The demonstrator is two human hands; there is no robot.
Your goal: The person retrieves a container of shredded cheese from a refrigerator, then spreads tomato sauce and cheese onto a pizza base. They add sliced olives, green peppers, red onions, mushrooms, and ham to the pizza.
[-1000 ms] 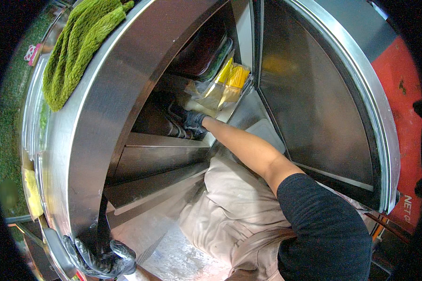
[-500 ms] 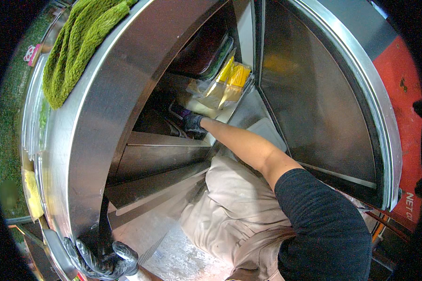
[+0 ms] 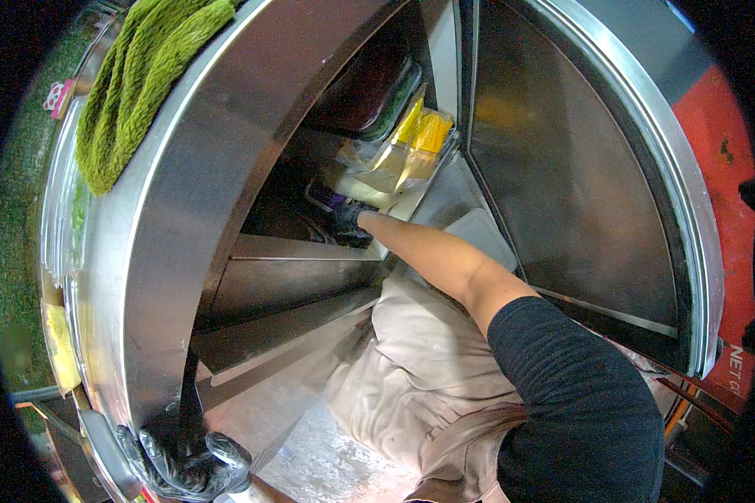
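Some clear, crinkled packaging (image 3: 425, 137), bright yellow in part, lies inside a steel cabinet (image 3: 184, 193), near a black-gloved right hand (image 3: 346, 220) whose grip (lost in shadow) cannot be told; the left hand (image 3: 184, 469), also gloved, shows a wide grip near the worktop (image 3: 105, 268).

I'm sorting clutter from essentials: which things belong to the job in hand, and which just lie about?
With the job: right hand (grip unclear), inside the open cabinet; perhaps the nearby yellow packets; left hand, outside.
Lying about: green towel; pink panda decoration.
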